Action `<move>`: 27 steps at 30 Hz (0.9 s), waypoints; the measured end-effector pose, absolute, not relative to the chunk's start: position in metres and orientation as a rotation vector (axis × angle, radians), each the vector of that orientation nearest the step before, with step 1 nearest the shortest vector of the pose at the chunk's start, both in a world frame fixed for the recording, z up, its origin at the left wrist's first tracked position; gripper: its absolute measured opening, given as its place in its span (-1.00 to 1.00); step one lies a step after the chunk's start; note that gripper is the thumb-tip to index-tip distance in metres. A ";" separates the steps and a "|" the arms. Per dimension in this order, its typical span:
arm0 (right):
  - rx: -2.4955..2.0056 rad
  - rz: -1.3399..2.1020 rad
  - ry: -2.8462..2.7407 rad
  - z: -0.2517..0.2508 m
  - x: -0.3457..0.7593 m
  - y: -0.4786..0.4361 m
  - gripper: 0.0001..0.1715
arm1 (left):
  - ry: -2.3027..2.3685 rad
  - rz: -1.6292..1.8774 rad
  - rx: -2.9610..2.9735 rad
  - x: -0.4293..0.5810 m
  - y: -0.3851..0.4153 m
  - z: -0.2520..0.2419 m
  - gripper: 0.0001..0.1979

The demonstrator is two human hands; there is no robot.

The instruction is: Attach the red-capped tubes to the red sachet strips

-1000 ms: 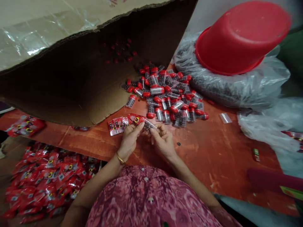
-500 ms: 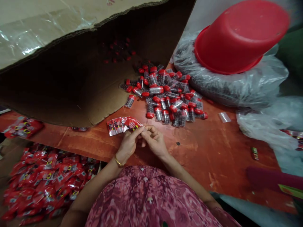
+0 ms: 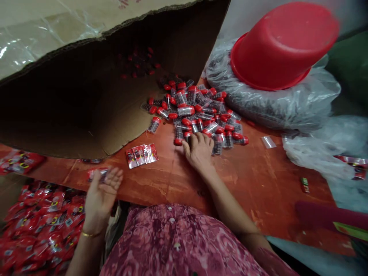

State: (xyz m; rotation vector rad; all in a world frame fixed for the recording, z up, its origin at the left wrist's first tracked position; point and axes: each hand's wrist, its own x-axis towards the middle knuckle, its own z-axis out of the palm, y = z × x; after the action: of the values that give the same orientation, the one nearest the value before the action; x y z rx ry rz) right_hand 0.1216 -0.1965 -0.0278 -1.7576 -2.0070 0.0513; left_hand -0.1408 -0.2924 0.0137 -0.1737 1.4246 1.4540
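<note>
My left hand is held palm up with its fingers apart, over the table's front edge at the left. Just beyond its fingers is a small red packet, partly hidden by the hand; I cannot tell whether they touch. My right hand reaches onto the near edge of a heap of small clear bottles with red caps, filled with dark beads. Its fingers are spread over the bottles, and the fingertips are partly hidden among them. Between the hands, several flat red printed packets lie overlapped on the table.
A large open cardboard box takes up the left, with more bottles inside. Many red packets are heaped below the table's left edge. At right stand a red bucket, upside down, and a filled plastic bag under it.
My hands were together at the red packets and have parted. The left has swung left to the table edge; the right has moved up to the bottles. The packet they worked on has left the row.
</note>
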 end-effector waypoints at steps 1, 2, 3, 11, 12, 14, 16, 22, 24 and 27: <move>-1.796 -0.014 -2.020 -0.033 0.128 -0.193 -0.47 | 1.441 1.532 -0.232 -0.151 -0.294 0.015 -0.61; -1.799 -0.049 -2.049 -0.038 0.134 -0.192 -0.47 | 1.442 1.584 -0.267 -0.158 -0.295 0.015 -0.52; -1.775 -0.066 -2.090 -0.043 0.138 -0.193 -0.48 | 1.433 1.589 -0.276 -0.162 -0.297 0.016 -0.45; -1.654 -0.195 -2.212 -0.051 0.149 -0.229 -0.58 | 1.819 1.083 0.844 -0.103 -0.291 0.005 -0.74; -1.654 -0.203 -2.204 -0.052 0.148 -0.232 -0.58 | 1.899 1.079 1.116 -0.095 -0.285 0.003 -0.77; -1.650 -0.208 -2.197 -0.055 0.145 -0.236 -0.57 | 1.990 0.962 1.581 -0.085 -0.267 -0.003 -0.76; -1.644 -0.204 -2.199 -0.058 0.144 -0.237 -0.56 | 2.032 0.720 1.875 -0.082 -0.250 -0.010 -0.71; -1.638 -0.167 -2.181 -0.060 0.142 -0.234 -0.56 | 2.101 0.286 2.168 -0.084 -0.237 -0.027 -0.71; -1.634 -0.169 -2.167 -0.060 0.142 -0.234 -0.57 | 2.113 0.330 2.190 -0.082 -0.240 -0.031 -0.71; -1.624 -0.178 -2.160 -0.061 0.142 -0.233 -0.57 | 2.155 0.398 2.151 -0.078 -0.239 -0.036 -0.70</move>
State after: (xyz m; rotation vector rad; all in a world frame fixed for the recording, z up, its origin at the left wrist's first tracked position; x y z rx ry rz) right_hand 0.1417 -0.2329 -0.0608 -1.6245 -2.1596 -0.1780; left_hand -0.0779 -0.2385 -0.0355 2.1507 2.1550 0.3977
